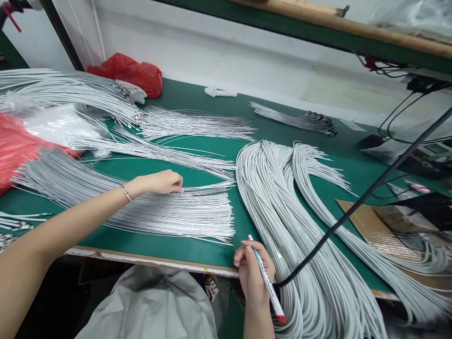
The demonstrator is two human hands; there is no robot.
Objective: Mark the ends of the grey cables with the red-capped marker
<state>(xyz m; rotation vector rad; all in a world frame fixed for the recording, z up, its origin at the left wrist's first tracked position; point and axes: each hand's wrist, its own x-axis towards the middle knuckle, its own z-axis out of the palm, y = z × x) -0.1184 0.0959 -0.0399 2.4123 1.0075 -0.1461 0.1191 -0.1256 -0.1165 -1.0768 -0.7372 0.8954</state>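
My left hand [164, 182] reaches across a fanned row of thin grey wires [197, 212]. Its fingers are closed at the row's far edge, pinching a few wires whose white ends run off to the right. What lies under the fingertips is partly hidden. Near the table's front edge, my right hand [256, 268] grips a white and blue marker pen [266, 278], with a small red tip pointing up and away and a red end toward me. Just right of this hand, thick bundles of light grey cable [282, 202] bend over the table edge.
More wires [197, 123] lie behind, and a dark-ended bunch [296, 117] rests near the wall. Red plastic bags [130, 73] and clear bags [63, 122] sit at left. A black cord [353, 207] crosses diagonally at right, above cardboard [356, 219]. A shelf [318, 23] hangs overhead.
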